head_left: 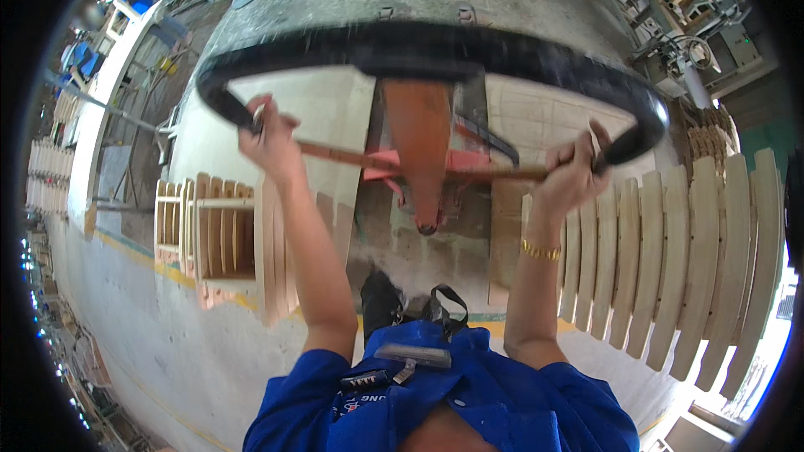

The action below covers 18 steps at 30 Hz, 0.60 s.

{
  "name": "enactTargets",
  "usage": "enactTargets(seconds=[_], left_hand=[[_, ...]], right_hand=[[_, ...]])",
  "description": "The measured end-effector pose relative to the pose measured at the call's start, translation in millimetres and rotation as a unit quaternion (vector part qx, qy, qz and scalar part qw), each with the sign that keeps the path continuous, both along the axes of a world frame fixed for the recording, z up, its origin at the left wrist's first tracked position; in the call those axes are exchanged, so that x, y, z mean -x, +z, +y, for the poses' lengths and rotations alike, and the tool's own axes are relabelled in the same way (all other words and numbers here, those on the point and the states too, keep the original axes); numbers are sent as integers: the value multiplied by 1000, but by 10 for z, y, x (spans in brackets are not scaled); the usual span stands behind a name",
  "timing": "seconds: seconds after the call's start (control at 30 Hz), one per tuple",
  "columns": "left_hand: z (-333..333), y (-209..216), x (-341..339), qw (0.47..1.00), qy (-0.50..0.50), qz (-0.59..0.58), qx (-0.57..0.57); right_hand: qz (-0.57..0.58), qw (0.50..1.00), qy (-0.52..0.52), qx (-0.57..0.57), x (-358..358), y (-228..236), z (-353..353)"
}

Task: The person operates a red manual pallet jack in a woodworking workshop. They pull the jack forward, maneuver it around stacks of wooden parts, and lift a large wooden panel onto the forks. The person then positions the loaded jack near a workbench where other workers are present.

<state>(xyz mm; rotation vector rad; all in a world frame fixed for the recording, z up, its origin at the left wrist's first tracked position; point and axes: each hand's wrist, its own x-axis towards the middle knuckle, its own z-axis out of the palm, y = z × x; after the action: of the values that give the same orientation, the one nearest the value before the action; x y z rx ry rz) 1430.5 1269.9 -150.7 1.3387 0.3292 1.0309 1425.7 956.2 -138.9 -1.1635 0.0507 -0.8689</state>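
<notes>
Both my arms reach forward to the handle of an orange pallet jack point(416, 134). Its black curved handle loop point(419, 42) spans the view ahead of me, slightly blurred by motion. My left hand point(272, 138) is closed round the loop's left end, where the thin orange crossbar meets it. At the right end, my right hand point(575, 172) grips the loop in the same way, a gold-coloured band point(540, 251) on that wrist. A black lever point(492, 141) juts out beside the orange shaft, and the red base sits below it.
Curved wooden slats point(653, 259) stand in a row close on my right. Wooden frames point(224, 238) are stacked on the left, near a yellow floor line. Farther left runs a long pale workbench point(105, 109); machinery point(691, 63) stands at the far right.
</notes>
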Motion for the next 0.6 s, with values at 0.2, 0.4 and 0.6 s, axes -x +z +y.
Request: enactTargets(seconds=[0.2, 0.4, 0.6], left_hand=[[32, -140, -114, 981, 179, 55, -45], [293, -175, -256, 979, -101, -55, -166], [10, -263, -743, 988, 4, -130, 82]], right_hand=[[-123, 931, 121, -320, -190, -31, -334], [-146, 938, 308, 67, -422, -263, -826], [-105, 944, -196, 242, -960, -452, -614]])
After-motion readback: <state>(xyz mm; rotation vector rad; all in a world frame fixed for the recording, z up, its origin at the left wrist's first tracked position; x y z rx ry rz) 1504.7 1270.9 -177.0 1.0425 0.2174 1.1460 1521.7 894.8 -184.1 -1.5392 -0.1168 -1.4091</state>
